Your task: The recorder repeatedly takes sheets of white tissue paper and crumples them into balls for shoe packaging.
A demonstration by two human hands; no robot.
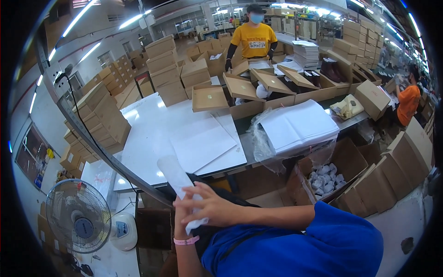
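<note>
White paper roll [177, 182] in both hands points up-left, nearly upright.

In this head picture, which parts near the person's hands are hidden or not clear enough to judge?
- Left hand: mostly covered by the right hand and the rolled white paper; its grip cannot be judged.
- Lower end of the rolled white paper: hidden behind the right hand's fingers.
- Dark object beneath the hands: covered by hands and blue sleeve; its kind is unclear.
- White lumps in the open brown box: too small to identify.
</note>
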